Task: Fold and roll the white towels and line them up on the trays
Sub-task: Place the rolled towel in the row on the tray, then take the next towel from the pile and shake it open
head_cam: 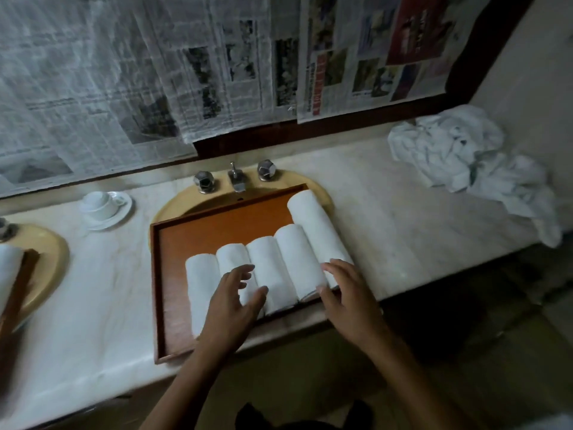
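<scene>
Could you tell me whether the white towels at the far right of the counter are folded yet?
Not folded: the towel pile lies crumpled in a loose heap.

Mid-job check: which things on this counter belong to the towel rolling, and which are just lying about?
Belongs to the job:
rolled towels
wooden tray under them
heap of loose towels, far right
second tray, left edge

Just lying about:
cup and saucer
taps
newspaper sheets behind the sink

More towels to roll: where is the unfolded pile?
Head view, far right: the crumpled towel pile lies on the marble counter, right of the wooden tray.
</scene>
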A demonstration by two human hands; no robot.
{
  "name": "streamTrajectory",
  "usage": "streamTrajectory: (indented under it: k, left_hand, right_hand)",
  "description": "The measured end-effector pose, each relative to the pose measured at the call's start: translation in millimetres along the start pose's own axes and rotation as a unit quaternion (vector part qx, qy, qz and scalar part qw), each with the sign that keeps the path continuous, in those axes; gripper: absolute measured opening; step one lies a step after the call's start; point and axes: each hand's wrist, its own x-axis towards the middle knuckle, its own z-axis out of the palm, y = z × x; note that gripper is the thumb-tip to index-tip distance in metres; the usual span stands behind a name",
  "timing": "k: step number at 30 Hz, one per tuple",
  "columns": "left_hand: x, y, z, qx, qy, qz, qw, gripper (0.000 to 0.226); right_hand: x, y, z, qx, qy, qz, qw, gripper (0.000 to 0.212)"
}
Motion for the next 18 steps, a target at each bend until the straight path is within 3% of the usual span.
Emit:
streamTrajectory:
  k: [18]
  left_hand:
    - [57.6, 221.4, 254.5, -0.050, -0.103, 0.134, 0.984, 0.034]
  right_hand:
    - [1.3, 223.1, -237.6, 0.040, 0.185, 0.043, 0.981, 0.030]
